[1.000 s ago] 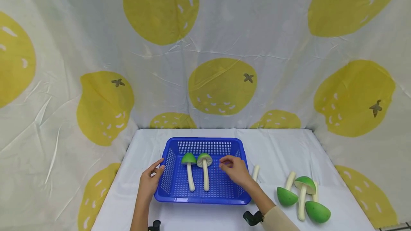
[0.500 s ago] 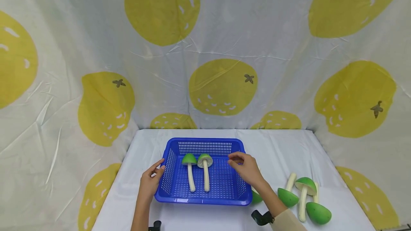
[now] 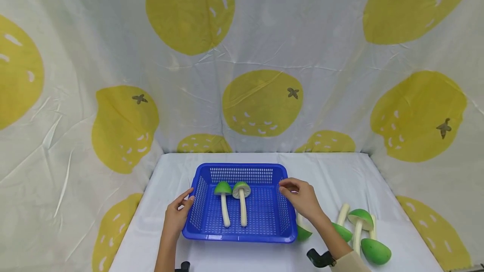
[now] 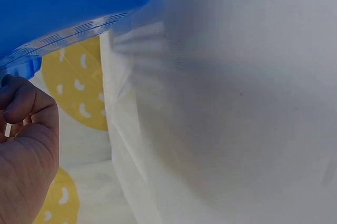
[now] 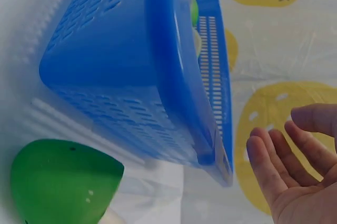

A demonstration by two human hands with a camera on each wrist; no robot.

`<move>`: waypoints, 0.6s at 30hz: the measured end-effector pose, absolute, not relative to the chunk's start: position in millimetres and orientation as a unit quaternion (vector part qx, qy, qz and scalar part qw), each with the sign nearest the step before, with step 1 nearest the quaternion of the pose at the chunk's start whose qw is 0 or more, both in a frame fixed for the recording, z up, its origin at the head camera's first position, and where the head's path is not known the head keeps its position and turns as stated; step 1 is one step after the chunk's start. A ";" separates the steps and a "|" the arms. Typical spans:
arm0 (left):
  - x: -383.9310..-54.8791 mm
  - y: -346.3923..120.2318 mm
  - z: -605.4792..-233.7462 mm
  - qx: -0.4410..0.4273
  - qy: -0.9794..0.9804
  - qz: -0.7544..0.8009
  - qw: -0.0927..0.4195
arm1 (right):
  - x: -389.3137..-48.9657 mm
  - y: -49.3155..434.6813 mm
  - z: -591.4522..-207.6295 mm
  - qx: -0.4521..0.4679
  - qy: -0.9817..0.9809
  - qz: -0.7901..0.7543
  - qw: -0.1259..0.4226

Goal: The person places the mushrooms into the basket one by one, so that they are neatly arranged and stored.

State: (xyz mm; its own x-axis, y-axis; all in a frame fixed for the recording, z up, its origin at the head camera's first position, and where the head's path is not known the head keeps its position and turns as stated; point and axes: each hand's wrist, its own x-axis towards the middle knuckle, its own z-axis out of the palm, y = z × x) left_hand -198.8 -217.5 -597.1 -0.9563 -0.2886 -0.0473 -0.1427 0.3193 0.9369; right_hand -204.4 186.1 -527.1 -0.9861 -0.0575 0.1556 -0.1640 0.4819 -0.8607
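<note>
A blue plastic basket point(image 3: 264, 213) stands on the white cloth. Inside lie two toy mushrooms with green caps and white stems, a left one point(image 3: 224, 205) and a right one point(image 3: 242, 205), side by side. My left hand point(image 3: 177, 213) holds the basket's left rim between thumb and fingers; in the left wrist view the left hand point(image 4: 26, 139) has bent fingers at the rim. Over the basket's right rim hovers my right hand point(image 3: 302, 198), fingers loosely bent and nothing between them; the right wrist view shows this right hand point(image 5: 300, 176) apart from the rim.
Right of the basket a green mushroom cap point(image 3: 303, 233) lies close to its wall. Farther right is a group of several mushrooms, including an upper one point(image 3: 361, 217) and a lower cap point(image 3: 376, 251). A lemon-print curtain point(image 3: 321, 108) surrounds the table.
My right hand has moved right, from above the basket's inside to its right rim, with nothing in it. The left hand, the basket and the two mushrooms in it stay put.
</note>
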 end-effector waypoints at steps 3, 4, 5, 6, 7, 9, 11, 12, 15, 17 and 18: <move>-198.8 -218.0 -596.3 0.129 -0.807 -0.573 0.068 | -204.0 191.4 -524.3 0.066 -0.862 0.500 0.058; -199.1 -218.2 -596.0 0.126 -0.805 -0.575 0.070 | -204.2 193.1 -522.8 0.066 -0.862 0.499 0.060; -199.3 -218.4 -595.6 0.125 -0.803 -0.579 0.071 | -204.6 194.9 -521.3 0.065 -0.863 0.497 0.063; -199.7 -218.6 -595.4 0.122 -0.802 -0.580 0.071 | -204.9 196.8 -519.7 0.064 -0.864 0.494 0.066; -199.8 -218.7 -595.5 0.122 -0.802 -0.580 0.070 | -205.0 198.9 -517.9 0.063 -0.866 0.491 0.068; -200.0 -218.9 -596.4 0.121 -0.802 -0.580 0.069 | -205.3 203.5 -515.6 0.060 -0.869 0.485 0.074; -199.7 -219.1 -597.9 0.124 -0.804 -0.578 0.064 | -205.3 209.2 -514.9 0.054 -0.872 0.481 0.079; -199.4 -219.2 -598.5 0.126 -0.805 -0.576 0.063 | -204.9 212.1 -514.3 0.053 -0.873 0.478 0.082; -198.8 -219.5 -600.2 0.129 -0.807 -0.573 0.063 | -204.2 221.1 -514.6 0.046 -0.874 0.475 0.088; -198.6 -219.7 -601.0 0.129 -0.807 -0.572 0.063 | -202.8 226.9 -514.0 0.044 -0.876 0.472 0.092; -198.5 -219.7 -601.2 0.129 -0.807 -0.573 0.063 | -202.1 229.7 -513.9 0.043 -0.877 0.469 0.094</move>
State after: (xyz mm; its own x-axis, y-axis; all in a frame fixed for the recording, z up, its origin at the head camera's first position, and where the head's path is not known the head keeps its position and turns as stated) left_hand -198.5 -219.7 -601.2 -0.9587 -0.2805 -0.0467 -0.1368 0.3111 0.9405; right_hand -202.1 229.7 -513.9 -0.9786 0.0119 0.2054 -0.1644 0.5554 -0.8152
